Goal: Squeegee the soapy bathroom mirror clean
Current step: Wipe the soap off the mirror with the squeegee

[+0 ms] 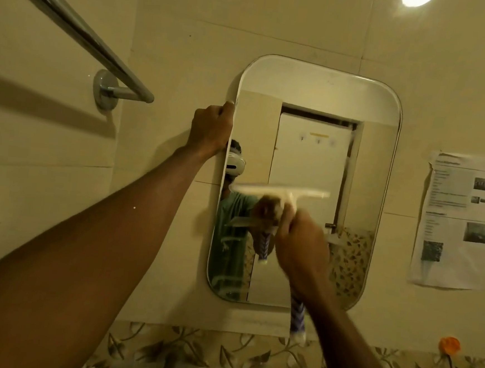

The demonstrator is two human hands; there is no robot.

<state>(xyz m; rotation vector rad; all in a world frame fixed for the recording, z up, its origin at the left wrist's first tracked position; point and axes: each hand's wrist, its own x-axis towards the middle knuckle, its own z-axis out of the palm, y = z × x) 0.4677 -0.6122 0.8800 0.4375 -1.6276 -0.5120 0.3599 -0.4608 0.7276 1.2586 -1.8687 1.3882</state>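
Head view: a rounded mirror (310, 148) hangs on the tiled wall (173, 47), soapy streaks showing near its lower left. A pale squeegee (281, 192), blurred, lies level across the glass at mid-height. The right hand (303, 246) is wrapped around its handle, a blue-patterned end sticking out below the wrist. The left hand (212, 129) grips the mirror's left edge, fingers curled. A towel rail (73, 28) sits left, a printed sheet (461, 221) right.

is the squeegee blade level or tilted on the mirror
Roughly level: the squeegee blade runs side to side across the mirror, handle in the right hand. It is blurred, so contact is unclear.
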